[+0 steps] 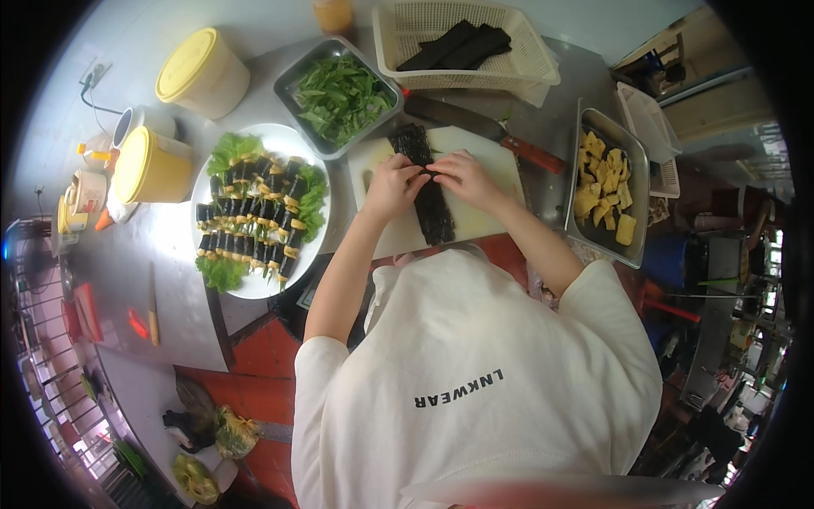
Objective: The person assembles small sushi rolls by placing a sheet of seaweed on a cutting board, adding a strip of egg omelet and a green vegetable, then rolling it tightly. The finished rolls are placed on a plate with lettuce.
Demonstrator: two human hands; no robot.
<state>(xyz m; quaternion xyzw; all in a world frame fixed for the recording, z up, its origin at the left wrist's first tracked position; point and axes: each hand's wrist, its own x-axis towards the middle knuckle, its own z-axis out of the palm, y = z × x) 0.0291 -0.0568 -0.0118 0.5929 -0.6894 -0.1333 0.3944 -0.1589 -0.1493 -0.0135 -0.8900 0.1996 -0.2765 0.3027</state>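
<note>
On a white cutting board (487, 222) lies a long dark strip of seaweed (435, 216), running from the far side toward me. My left hand (394, 185) is closed at the strip's middle, its thumb and fingertips pinched together. Close beside it, my right hand (466, 178) also pinches at the strip with its fingertips. What lies between the fingertips, apart from the dark seaweed, is too small to make out. A large knife (483, 129) with a brown wooden handle rests across the board's far edge, apart from both hands.
Left, a white plate (297, 280) bears rows of seaweed rolls (246, 208) on lettuce. Beyond the board stand a metal tray of green leaves (339, 95) and a cream basket (471, 81) with seaweed sheets (466, 44). Yellow pieces (606, 182) fill a right-hand tray. Yellow-lidded tubs (203, 76) stand far left.
</note>
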